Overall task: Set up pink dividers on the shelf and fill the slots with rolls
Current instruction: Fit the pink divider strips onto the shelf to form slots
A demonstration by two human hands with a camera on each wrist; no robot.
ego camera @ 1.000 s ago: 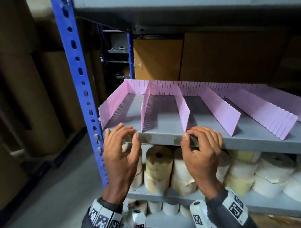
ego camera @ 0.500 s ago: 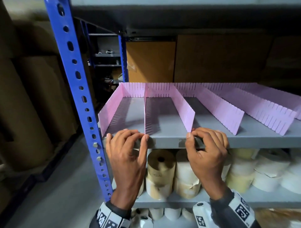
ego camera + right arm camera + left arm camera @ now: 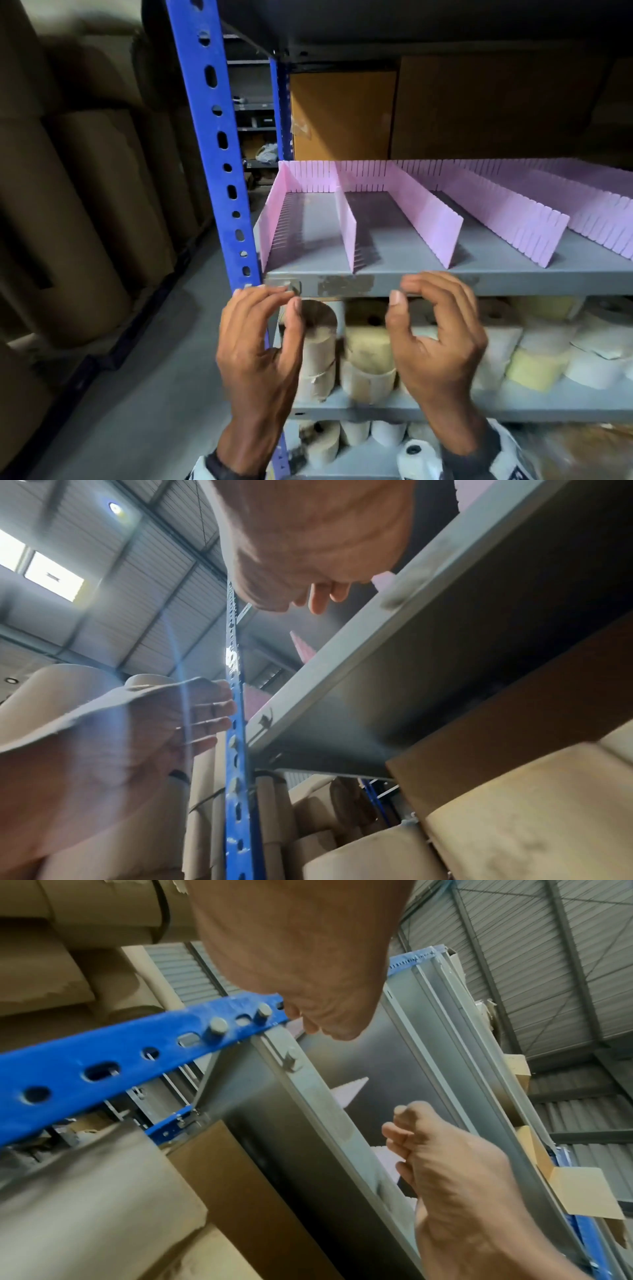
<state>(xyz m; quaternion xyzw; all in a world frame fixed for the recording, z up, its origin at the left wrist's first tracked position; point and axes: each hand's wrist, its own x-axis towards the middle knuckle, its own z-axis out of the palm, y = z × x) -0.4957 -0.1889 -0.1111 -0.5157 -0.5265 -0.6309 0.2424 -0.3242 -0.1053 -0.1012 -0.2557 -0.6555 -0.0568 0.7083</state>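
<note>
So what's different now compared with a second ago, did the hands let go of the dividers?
Yes. Both the left hand and right hand have dropped away from the front ends of the pink dividers and now hang just below the shelf edge, fingers loosely curled, holding nothing. The dividers stand as before, and the rolls still sit on the lower shelf.

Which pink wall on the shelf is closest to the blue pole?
The leftmost pink divider, standing along the shelf's left edge right beside the blue post. Every other divider stands farther right.
</note>
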